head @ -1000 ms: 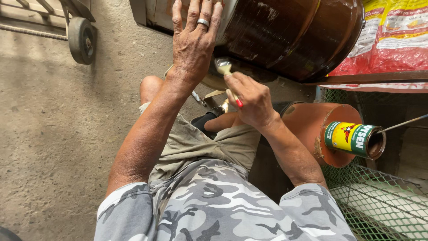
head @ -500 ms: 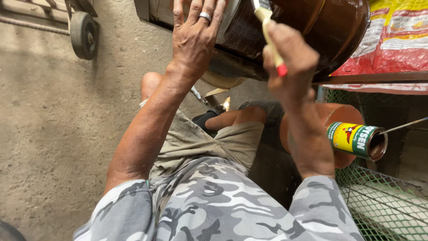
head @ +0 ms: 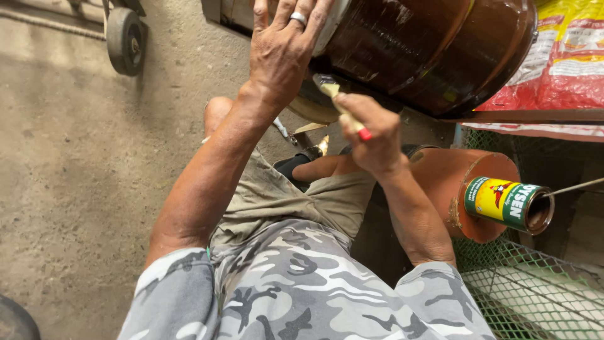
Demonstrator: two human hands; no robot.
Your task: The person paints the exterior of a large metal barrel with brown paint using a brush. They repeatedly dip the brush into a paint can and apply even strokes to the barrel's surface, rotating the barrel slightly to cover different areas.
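So here's my view looking down: my left hand (head: 283, 53) is flat on the end of the big brown drum (head: 428, 50), fingers spread, steadying it. My right hand (head: 371, 135) has its fingers wrapped round a small paintbrush (head: 340, 101) with a red-tipped handle, bristles up against the drum's lower edge near the left hand. The open paint can (head: 508, 203) sits on its side on an orange round thing (head: 453, 189) just right of my forearm, over a green wire mesh (head: 535, 296). My worry: the drum's glossy and looks wet, so the bracing palm could smear it or slip. Also my elbow's near that can, so a bump might tip it.
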